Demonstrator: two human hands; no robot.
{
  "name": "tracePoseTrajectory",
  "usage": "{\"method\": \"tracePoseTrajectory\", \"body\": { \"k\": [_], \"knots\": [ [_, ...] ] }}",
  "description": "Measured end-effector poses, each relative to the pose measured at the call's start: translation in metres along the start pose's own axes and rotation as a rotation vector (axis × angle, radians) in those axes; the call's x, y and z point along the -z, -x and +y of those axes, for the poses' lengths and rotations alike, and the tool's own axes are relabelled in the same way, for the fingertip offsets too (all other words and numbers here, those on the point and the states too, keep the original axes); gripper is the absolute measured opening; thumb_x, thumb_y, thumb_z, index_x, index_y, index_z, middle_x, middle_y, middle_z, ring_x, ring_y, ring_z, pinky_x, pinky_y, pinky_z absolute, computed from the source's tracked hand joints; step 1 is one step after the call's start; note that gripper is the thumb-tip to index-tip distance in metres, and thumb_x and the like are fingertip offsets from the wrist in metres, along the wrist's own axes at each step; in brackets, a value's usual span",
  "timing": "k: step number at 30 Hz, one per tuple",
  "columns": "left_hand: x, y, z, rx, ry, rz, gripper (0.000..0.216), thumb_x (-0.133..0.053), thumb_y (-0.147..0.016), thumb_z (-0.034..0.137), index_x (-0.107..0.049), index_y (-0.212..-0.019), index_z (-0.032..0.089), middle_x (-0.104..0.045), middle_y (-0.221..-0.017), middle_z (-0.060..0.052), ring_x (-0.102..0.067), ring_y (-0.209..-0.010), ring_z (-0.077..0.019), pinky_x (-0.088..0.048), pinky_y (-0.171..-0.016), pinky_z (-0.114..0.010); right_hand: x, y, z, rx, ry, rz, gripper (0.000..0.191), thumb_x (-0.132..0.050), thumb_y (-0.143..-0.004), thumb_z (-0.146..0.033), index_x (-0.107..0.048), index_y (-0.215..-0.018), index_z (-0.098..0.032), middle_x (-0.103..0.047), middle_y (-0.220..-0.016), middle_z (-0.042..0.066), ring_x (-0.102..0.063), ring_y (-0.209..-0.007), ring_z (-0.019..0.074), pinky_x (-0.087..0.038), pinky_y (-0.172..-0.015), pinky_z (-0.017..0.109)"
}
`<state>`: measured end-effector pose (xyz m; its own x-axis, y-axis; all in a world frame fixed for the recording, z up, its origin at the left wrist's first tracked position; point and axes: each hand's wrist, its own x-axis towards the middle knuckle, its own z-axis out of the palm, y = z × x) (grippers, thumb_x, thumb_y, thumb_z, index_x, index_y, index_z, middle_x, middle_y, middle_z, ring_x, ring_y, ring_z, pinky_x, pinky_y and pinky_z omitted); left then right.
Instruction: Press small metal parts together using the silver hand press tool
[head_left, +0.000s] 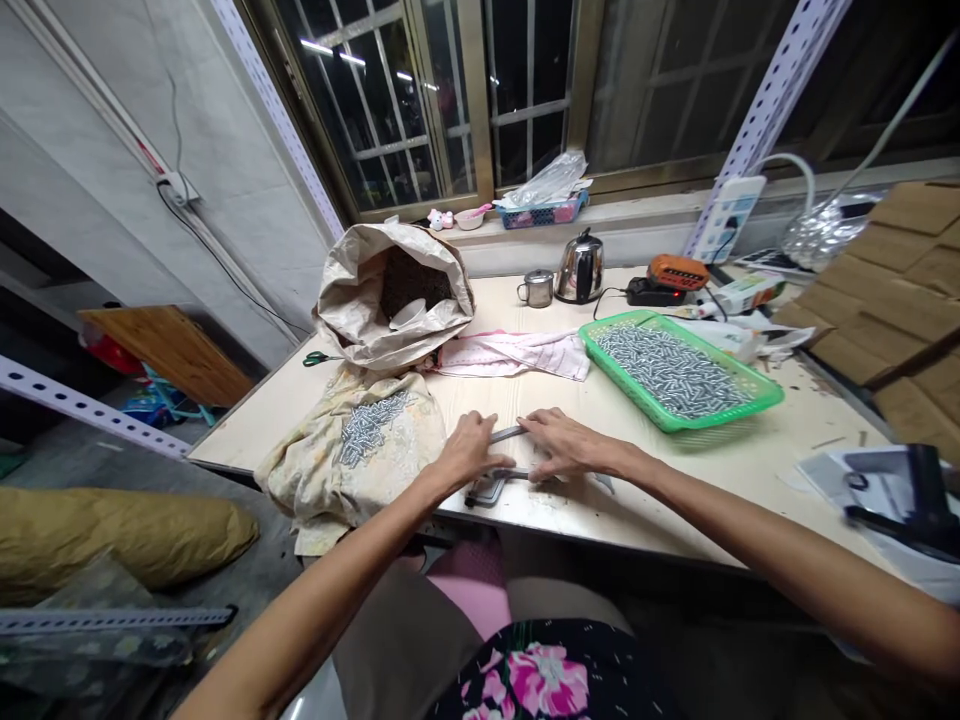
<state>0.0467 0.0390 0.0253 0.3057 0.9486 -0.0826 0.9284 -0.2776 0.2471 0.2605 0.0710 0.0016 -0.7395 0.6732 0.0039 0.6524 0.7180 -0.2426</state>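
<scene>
My left hand (472,450) and my right hand (564,443) rest close together at the near edge of the pale wooden table (645,480). Both lie over a flat grey metal jig (501,470) with thin metal strips; a strip shows between the two hands. The left fingers curl down onto the jig's left side. The right fingers lie flat and stretched along its right side. A heap of small metal screws (367,425) sits on a flowered cloth (337,470) just left of my left hand.
A green plastic tray (757,400) full of screws stands right of centre. Behind are an open paper sack (394,295), scissors (321,358), a pink cloth (517,352), a steel cup (537,288), a kettle (580,268), an orange charger (675,275) and cardboard (892,290).
</scene>
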Motion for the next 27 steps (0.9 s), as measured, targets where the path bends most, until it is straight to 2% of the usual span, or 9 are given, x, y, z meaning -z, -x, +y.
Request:
{"method": "tracePoseTrajectory", "body": {
  "k": [1, 3, 5, 9, 12, 15, 18, 22, 27],
  "knots": [
    [0.002, 0.008, -0.006, 0.049, 0.019, 0.048, 0.049, -0.069, -0.080, 0.045, -0.062, -0.118, 0.014, -0.060, -0.113, -0.014, -0.056, -0.109, -0.0266, -0.044, -0.090, -0.033, 0.000, 0.005, 0.000, 0.012, -0.005, 0.034, 0.081, -0.076, -0.071, -0.055, -0.048, -0.135, -0.014, -0.052, -0.126, 0.018, -0.048, -0.112, 0.0320, -0.044, -0.084, 0.038],
    [0.005, 0.024, -0.016, 0.179, 0.045, 0.070, 0.033, -0.056, -0.089, 0.044, -0.070, -0.093, 0.014, -0.064, -0.096, -0.012, -0.060, -0.096, -0.0232, -0.044, -0.081, -0.030, -0.003, 0.013, -0.002, 0.031, -0.011, 0.092, 0.073, -0.072, -0.076, -0.056, -0.051, -0.133, -0.015, -0.053, -0.121, 0.017, -0.047, -0.109, 0.0318, -0.043, -0.087, 0.041],
    [0.004, 0.038, -0.020, 0.302, 0.066, -0.017, 0.037, -0.052, -0.090, 0.045, -0.068, -0.072, 0.016, -0.065, -0.078, -0.008, -0.061, -0.079, -0.0203, -0.040, -0.068, -0.027, -0.007, 0.018, -0.007, 0.052, -0.026, 0.094, 0.057, -0.069, -0.080, -0.055, -0.060, -0.120, -0.017, -0.057, -0.107, 0.013, -0.049, -0.100, 0.0291, -0.042, -0.084, 0.040],
    [-0.004, 0.045, -0.013, 0.446, 0.115, -0.183, 0.034, -0.061, -0.079, 0.049, -0.065, -0.065, 0.019, -0.064, -0.065, -0.004, -0.060, -0.068, -0.0188, -0.032, -0.058, -0.026, -0.019, 0.015, -0.015, 0.079, -0.093, 0.067, 0.023, -0.061, -0.090, -0.038, -0.064, -0.100, -0.017, -0.057, -0.093, 0.009, -0.051, -0.088, 0.0232, -0.040, -0.077, 0.033],
    [-0.010, 0.038, -0.012, 0.481, 0.100, -0.207, 0.026, -0.063, -0.076, 0.042, -0.066, -0.066, 0.019, -0.065, -0.068, -0.005, -0.060, -0.070, -0.0193, -0.030, -0.056, -0.026, -0.027, 0.008, -0.013, 0.065, -0.117, 0.121, 0.017, -0.048, -0.097, -0.026, -0.061, -0.092, -0.017, -0.058, -0.092, 0.008, -0.051, -0.087, 0.0213, -0.040, -0.078, 0.033],
    [-0.010, 0.033, -0.023, 0.454, 0.123, -0.171, 0.017, -0.060, -0.078, 0.033, -0.065, -0.070, 0.018, -0.067, -0.073, -0.005, -0.060, -0.072, -0.0186, -0.032, -0.059, -0.026, -0.031, 0.005, -0.005, 0.023, -0.139, 0.171, 0.018, -0.044, -0.098, -0.025, -0.058, -0.089, -0.017, -0.057, -0.093, 0.008, -0.051, -0.087, 0.0214, -0.041, -0.078, 0.033],
    [-0.005, 0.036, -0.038, 0.420, 0.169, -0.048, 0.020, -0.054, -0.085, 0.031, -0.064, -0.075, 0.017, -0.067, -0.077, -0.005, -0.059, -0.074, -0.0168, -0.036, -0.065, -0.025, -0.033, 0.007, 0.002, -0.004, -0.203, 0.198, 0.017, -0.043, -0.099, -0.024, -0.056, -0.090, -0.018, -0.056, -0.093, 0.008, -0.052, -0.087, 0.0208, -0.042, -0.079, 0.032],
    [-0.002, 0.044, -0.052, 0.453, 0.194, 0.114, 0.024, -0.045, -0.092, 0.029, -0.063, -0.082, 0.016, -0.066, -0.078, -0.004, -0.060, -0.076, -0.0163, -0.040, -0.069, -0.024, -0.034, 0.009, 0.006, 0.017, -0.219, 0.206, 0.018, -0.041, -0.099, -0.025, -0.054, -0.090, -0.019, -0.055, -0.093, 0.007, -0.051, -0.086, 0.0209, -0.042, -0.080, 0.034],
    [-0.016, 0.050, -0.056, 0.243, 0.138, 0.179, 0.027, -0.049, -0.093, 0.026, -0.066, -0.111, 0.017, -0.062, -0.097, -0.006, -0.061, -0.087, -0.0173, -0.044, -0.079, -0.026, -0.038, 0.009, 0.008, 0.022, -0.259, 0.228, 0.019, -0.041, -0.100, -0.028, -0.053, -0.089, -0.020, -0.053, -0.090, 0.006, -0.050, -0.083, 0.0204, -0.041, -0.075, 0.033]
  ]
}}
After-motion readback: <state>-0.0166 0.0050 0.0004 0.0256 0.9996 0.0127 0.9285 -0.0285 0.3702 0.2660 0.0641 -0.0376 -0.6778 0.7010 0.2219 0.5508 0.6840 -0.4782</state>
